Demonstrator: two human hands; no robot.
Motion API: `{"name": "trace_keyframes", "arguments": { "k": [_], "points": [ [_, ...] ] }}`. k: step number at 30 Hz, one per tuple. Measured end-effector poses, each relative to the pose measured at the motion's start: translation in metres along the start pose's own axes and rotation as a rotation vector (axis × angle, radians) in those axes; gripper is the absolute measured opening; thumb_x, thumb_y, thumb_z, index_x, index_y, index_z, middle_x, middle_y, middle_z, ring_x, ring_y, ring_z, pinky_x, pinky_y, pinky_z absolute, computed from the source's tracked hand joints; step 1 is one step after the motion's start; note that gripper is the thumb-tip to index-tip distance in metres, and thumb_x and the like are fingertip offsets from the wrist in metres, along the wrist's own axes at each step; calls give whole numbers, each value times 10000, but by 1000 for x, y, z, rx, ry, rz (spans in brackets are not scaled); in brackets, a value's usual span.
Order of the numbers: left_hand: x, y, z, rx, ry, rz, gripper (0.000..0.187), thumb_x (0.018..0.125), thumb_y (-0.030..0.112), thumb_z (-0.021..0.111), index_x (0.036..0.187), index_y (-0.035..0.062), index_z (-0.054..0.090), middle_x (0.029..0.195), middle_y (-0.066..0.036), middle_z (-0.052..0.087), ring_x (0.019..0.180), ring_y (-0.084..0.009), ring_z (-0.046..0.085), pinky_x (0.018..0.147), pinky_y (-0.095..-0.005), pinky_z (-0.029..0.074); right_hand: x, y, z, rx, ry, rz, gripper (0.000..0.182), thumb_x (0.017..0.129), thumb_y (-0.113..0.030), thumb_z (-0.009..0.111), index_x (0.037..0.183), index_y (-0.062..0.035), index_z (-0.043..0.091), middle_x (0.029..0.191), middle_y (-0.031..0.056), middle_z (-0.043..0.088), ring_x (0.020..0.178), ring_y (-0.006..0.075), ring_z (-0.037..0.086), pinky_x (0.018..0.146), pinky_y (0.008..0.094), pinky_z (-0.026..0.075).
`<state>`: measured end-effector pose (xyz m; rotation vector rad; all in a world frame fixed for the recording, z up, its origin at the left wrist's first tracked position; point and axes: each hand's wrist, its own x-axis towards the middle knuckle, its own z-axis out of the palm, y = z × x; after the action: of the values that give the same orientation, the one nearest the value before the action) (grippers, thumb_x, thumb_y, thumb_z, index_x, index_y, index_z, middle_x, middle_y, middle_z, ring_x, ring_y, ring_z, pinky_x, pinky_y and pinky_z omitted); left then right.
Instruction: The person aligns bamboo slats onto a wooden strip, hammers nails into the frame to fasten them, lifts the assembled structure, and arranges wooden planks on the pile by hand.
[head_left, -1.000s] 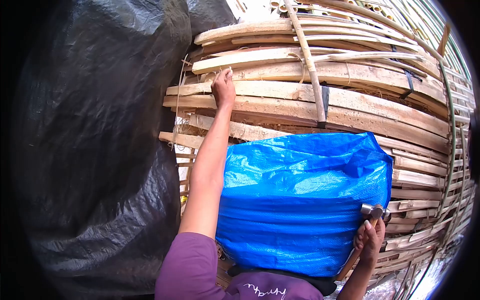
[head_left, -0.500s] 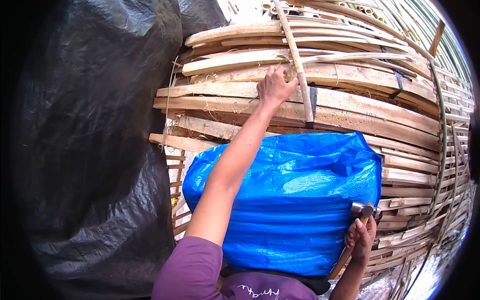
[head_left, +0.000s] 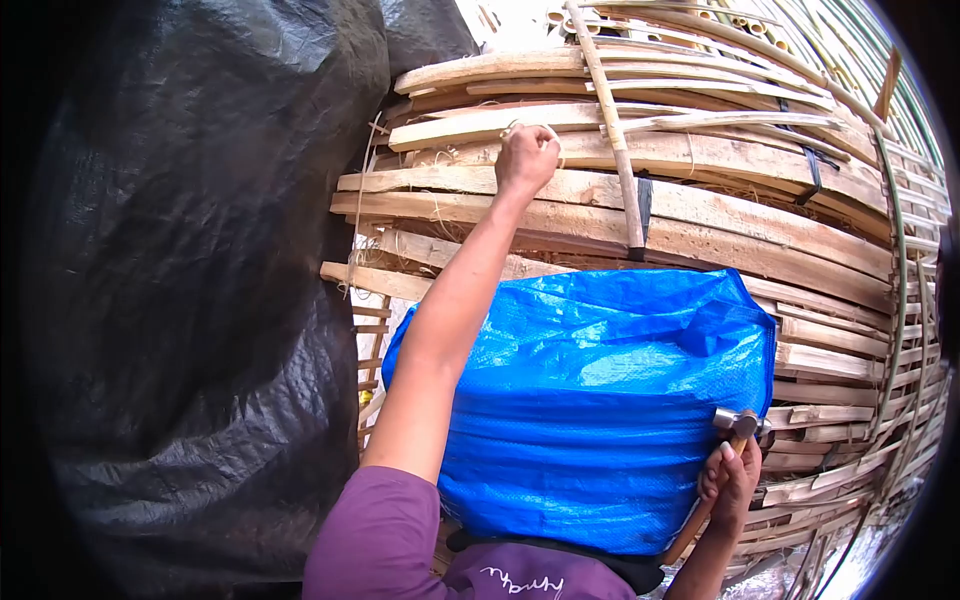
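My left hand (head_left: pixel 527 162) reaches out over the stacked wooden planks (head_left: pixel 470 182), its fingers curled closed. Thin pale curls, looking like wood shavings (head_left: pixel 509 128), poke out at its fingertips. My right hand (head_left: pixel 733 480) is wrapped around the wooden handle of a hammer (head_left: pixel 741 424), just below its metal head. The hammer is held upright beside the right edge of a blue plastic sheet (head_left: pixel 600 420), which covers the space in front of my body. To the right of my left hand, a round wooden stick (head_left: pixel 612 120) lies across the planks.
A large black plastic sheet (head_left: pixel 210 300) hangs along the left side. Split bamboo strips (head_left: pixel 830 415) and a slatted bamboo structure fill the right. Black straps (head_left: pixel 811 175) wrap some planks, and a string (head_left: pixel 360 215) crosses the plank ends on the left.
My left hand has moved left, away from the crossing stick, and its fingers have closed up. The whole view has shifted slightly. My right hand still grips the hammer.
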<state>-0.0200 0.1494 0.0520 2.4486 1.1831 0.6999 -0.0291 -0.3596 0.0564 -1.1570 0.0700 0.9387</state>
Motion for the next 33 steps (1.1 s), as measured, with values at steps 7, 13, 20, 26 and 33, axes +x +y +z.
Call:
{"name": "trace_keyframes", "arguments": {
  "k": [7,13,20,26,33],
  "points": [
    [17,-83,-105,-500,375,-145,207,820,223,678,837,17,694,729,-15,645,665,-106,569,640,-273,460,0,1,-1,5,14,-18,401,892,-181,637,1207,-65,417,562,53,433,343,103,368,308,234,344],
    [-11,-154,-165,-339,464,-92,188,811,189,676,834,3,685,756,-49,646,702,-131,586,677,-305,469,1,-1,-3,6,6,17,400,890,-178,627,1212,-66,418,560,53,433,335,106,369,302,232,335],
    [-47,-159,-180,60,520,47,161,833,192,661,869,37,636,886,-93,603,847,-244,599,782,-373,467,-1,2,4,-65,52,-53,367,906,-220,595,1199,-64,439,545,24,389,317,82,316,281,217,295],
    [-7,-122,-128,192,267,-7,627,811,470,682,1234,26,552,1187,-198,527,1152,-353,509,958,-433,426,-1,-3,6,-47,56,-39,394,880,-205,646,1177,-53,437,552,46,428,329,100,363,288,225,317],
    [37,-130,-54,167,-235,-357,1184,612,660,771,1483,66,233,1470,-279,321,1357,-430,335,1101,-496,306,0,-2,6,-50,61,-34,393,886,-211,642,1178,-47,435,537,52,434,314,104,364,283,233,329]
  ]
}}
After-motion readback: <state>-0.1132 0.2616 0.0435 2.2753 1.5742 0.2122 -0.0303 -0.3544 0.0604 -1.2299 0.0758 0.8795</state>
